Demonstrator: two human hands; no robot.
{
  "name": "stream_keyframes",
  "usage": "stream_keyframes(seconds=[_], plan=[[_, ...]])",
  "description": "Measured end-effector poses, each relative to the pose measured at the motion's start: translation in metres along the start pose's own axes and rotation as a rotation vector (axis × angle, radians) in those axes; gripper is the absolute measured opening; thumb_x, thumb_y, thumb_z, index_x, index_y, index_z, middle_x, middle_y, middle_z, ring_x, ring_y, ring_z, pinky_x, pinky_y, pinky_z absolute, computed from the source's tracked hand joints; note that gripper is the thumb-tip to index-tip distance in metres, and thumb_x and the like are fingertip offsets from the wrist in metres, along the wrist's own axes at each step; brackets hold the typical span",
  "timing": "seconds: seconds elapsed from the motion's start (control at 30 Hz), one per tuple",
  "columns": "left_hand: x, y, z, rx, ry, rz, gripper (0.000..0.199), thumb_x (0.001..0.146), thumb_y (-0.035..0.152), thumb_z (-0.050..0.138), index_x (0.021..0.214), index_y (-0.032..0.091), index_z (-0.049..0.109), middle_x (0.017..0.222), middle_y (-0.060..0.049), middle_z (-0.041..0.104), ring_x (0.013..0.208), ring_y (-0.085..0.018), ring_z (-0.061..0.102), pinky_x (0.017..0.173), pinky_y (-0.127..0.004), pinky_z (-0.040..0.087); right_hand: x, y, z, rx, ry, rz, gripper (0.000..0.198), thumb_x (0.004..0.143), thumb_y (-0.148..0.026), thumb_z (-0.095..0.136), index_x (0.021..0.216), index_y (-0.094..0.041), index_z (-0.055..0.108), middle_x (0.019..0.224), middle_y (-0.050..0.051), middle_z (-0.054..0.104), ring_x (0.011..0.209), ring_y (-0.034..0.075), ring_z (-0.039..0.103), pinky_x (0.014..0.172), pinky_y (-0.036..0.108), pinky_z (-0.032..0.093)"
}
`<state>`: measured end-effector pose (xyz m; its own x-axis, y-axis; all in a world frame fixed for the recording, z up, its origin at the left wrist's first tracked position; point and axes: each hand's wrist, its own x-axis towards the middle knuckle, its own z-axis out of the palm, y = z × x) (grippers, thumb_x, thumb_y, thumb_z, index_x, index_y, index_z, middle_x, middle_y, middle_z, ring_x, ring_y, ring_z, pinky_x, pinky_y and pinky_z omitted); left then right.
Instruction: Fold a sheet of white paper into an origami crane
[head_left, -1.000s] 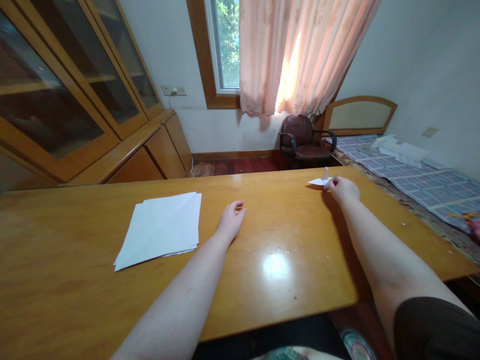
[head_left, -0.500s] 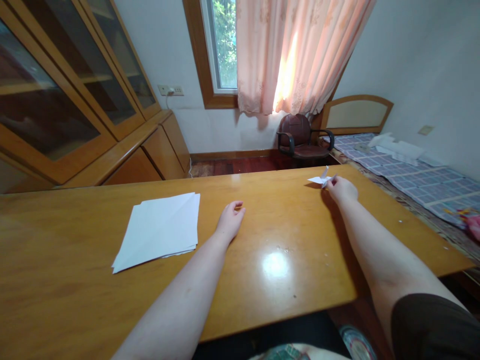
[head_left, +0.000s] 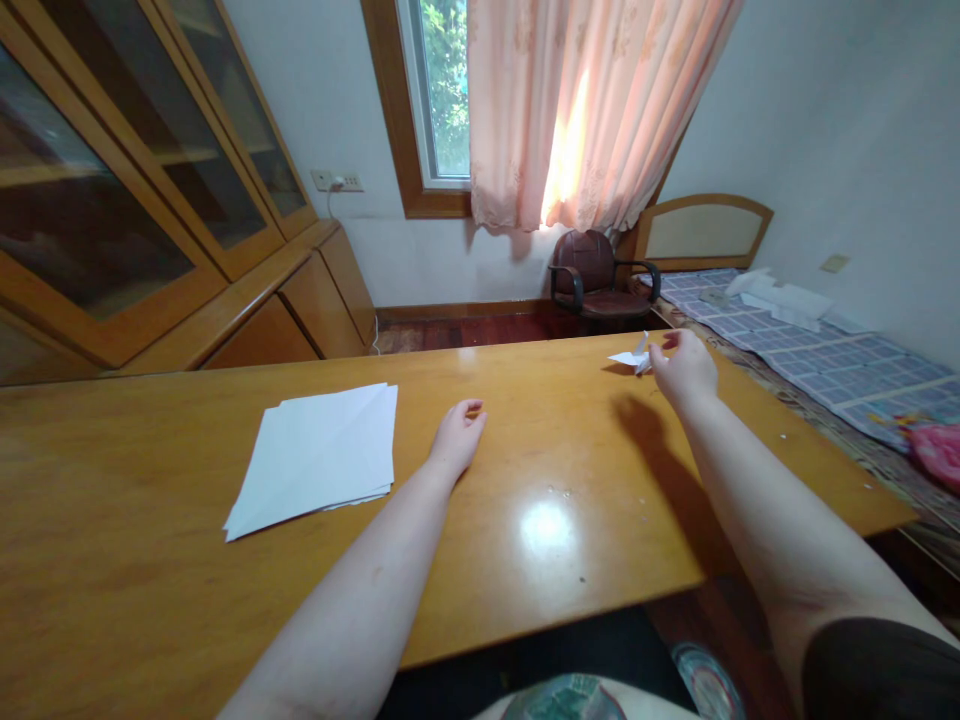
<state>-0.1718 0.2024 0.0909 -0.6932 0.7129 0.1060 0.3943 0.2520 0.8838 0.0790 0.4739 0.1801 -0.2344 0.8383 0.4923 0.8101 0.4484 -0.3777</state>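
Out near the far edge of the tabletop (head_left: 517, 420), toward its far right corner, I see a small folded white paper figure (head_left: 631, 358) with a thin point sticking up. The person's right hand (head_left: 688, 373) hangs just beside it, on the side toward the right edge. Thumb and fingers there are parted, with a gap between them, and grip nothing; whether the thumb brushes the paper, I can't tell from here. The left hand (head_left: 456, 440) rests about midway between the far and near edges, fingers loosely curled, thumb a little apart, nothing visible in them. Farther toward the left edge lies a loose stack of white sheets (head_left: 319, 458), its corners not quite lined up. A chair (head_left: 600, 280) stands past the far edge.
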Motion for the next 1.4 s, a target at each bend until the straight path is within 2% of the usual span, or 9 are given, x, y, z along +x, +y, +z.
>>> stream_keyframes(seconds=[0.17, 0.33, 0.47, 0.7, 0.83, 0.93, 1.1, 1.27, 1.4], plan=[[-0.002, 0.002, 0.0, 0.057, -0.027, 0.016, 0.028, 0.081, 0.026, 0.054, 0.105, 0.013, 0.063, 0.088, -0.007, 0.066, 0.075, -0.015, 0.06, 0.077, -0.029, 0.048, -0.047, -0.079, -0.002, 0.303, -0.296, -0.217, 0.027, 0.084, -0.041, 0.049, 0.087, -0.018, 0.063, 0.082, 0.006, 0.067, 0.072, 0.017, 0.057, 0.066, 0.028, 0.04], [-0.005, 0.002, -0.002, 0.148, -0.068, 0.134, 0.023, 0.083, 0.025, 0.051, 0.098, 0.018, 0.066, 0.091, -0.005, 0.067, 0.078, -0.016, 0.06, 0.078, -0.029, 0.047, -0.122, -0.128, 0.046, 0.398, -0.574, -0.38, 0.016, 0.083, -0.032, 0.055, 0.082, -0.02, 0.064, 0.081, 0.004, 0.067, 0.071, 0.016, 0.057, 0.067, 0.027, 0.041], [-0.013, 0.009, -0.006, 0.244, -0.071, 0.252, 0.024, 0.086, 0.026, 0.047, 0.096, 0.019, 0.067, 0.094, -0.006, 0.067, 0.082, -0.017, 0.06, 0.079, -0.03, 0.046, -0.151, -0.127, 0.077, 0.374, -0.519, -0.617, 0.013, 0.083, -0.022, 0.052, 0.086, -0.018, 0.064, 0.086, 0.007, 0.066, 0.082, 0.018, 0.057, 0.078, 0.029, 0.042], [-0.025, 0.046, -0.024, 0.507, -0.077, 0.319, 0.027, 0.088, 0.025, 0.045, 0.103, 0.021, 0.067, 0.104, -0.008, 0.067, 0.097, -0.021, 0.06, 0.089, -0.032, 0.043, -0.15, -0.121, 0.081, 0.376, -0.468, -0.621, 0.013, 0.084, -0.023, 0.052, 0.087, -0.017, 0.064, 0.087, 0.008, 0.064, 0.085, 0.019, 0.056, 0.082, 0.031, 0.041], [-0.011, 0.048, -0.064, 0.603, 0.048, 0.221, 0.03, 0.086, 0.03, 0.047, 0.108, 0.018, 0.064, 0.104, -0.01, 0.066, 0.097, -0.023, 0.06, 0.09, -0.033, 0.043, -0.147, -0.116, 0.083, 0.474, -0.499, -0.508, 0.013, 0.082, -0.024, 0.053, 0.088, -0.017, 0.063, 0.084, 0.006, 0.063, 0.082, 0.018, 0.056, 0.078, 0.03, 0.042], [0.0, 0.025, -0.111, 0.714, 0.042, 0.238, 0.034, 0.085, 0.032, 0.047, 0.113, 0.018, 0.062, 0.114, -0.01, 0.063, 0.108, -0.024, 0.055, 0.099, -0.034, 0.038, -0.143, -0.109, 0.085, 0.548, -0.539, -0.361, 0.016, 0.08, -0.026, 0.054, 0.09, -0.017, 0.063, 0.079, 0.004, 0.062, 0.072, 0.016, 0.054, 0.071, 0.029, 0.043], [-0.012, -0.036, -0.177, 0.932, 0.214, -0.06, 0.057, 0.083, 0.041, 0.045, 0.131, 0.01, 0.046, 0.14, -0.018, 0.041, 0.129, -0.032, 0.037, 0.107, -0.042, 0.028, -0.137, -0.104, 0.085, 0.615, -0.545, -0.266, 0.02, 0.08, -0.031, 0.052, 0.086, -0.017, 0.064, 0.075, 0.003, 0.062, 0.068, 0.015, 0.054, 0.067, 0.029, 0.043], [-0.034, -0.07, -0.195, 0.925, 0.388, -0.35, 0.082, 0.079, 0.056, 0.043, 0.143, 0.008, 0.026, 0.15, -0.025, 0.018, 0.133, -0.042, 0.027, 0.104, -0.056, 0.025, -0.141, -0.109, 0.087, 0.681, -0.586, -0.26, 0.018, 0.079, -0.032, 0.053, 0.082, -0.018, 0.064, 0.07, 0.002, 0.062, 0.063, 0.015, 0.054, 0.063, 0.028, 0.043], [-0.035, -0.08, -0.208, 0.866, 0.475, -0.568, 0.106, 0.066, 0.069, 0.052, 0.145, 0.005, 0.019, 0.143, -0.033, 0.027, 0.127, -0.05, 0.032, 0.096, -0.065, 0.027, -0.142, -0.11, 0.086, 0.702, -0.606, -0.24, 0.017, 0.077, -0.031, 0.055, 0.082, -0.017, 0.064, 0.073, 0.002, 0.063, 0.065, 0.015, 0.055, 0.064, 0.028, 0.043]])
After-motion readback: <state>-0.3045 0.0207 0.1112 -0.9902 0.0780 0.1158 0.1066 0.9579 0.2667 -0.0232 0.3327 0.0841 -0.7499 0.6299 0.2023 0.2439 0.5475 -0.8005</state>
